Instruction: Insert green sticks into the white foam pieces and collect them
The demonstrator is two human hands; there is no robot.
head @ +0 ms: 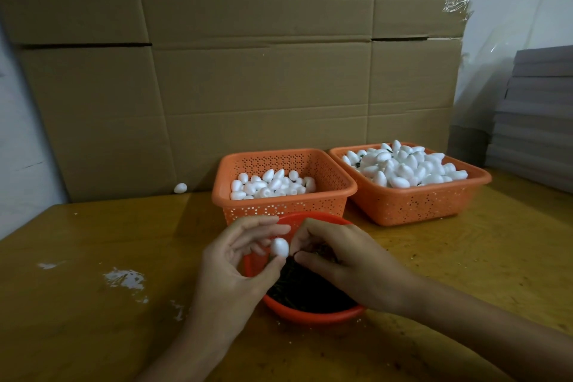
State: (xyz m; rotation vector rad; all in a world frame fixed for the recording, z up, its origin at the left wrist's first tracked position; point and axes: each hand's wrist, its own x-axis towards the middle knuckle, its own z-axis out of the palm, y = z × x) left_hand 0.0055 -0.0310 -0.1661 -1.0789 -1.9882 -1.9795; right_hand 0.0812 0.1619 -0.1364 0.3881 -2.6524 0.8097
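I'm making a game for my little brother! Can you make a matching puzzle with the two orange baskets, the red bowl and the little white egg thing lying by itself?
Things:
1. left orange basket
2. right orange basket
3. red bowl
4. lone foam piece

Matches:
A. holds dark sticks
B. lies beside the cardboard
C. heaped above its rim
D. only partly filled

Pairs: 1-D, 2-C, 3-A, 4-B

No readable text, label, brand, number or sign shows on anything here.
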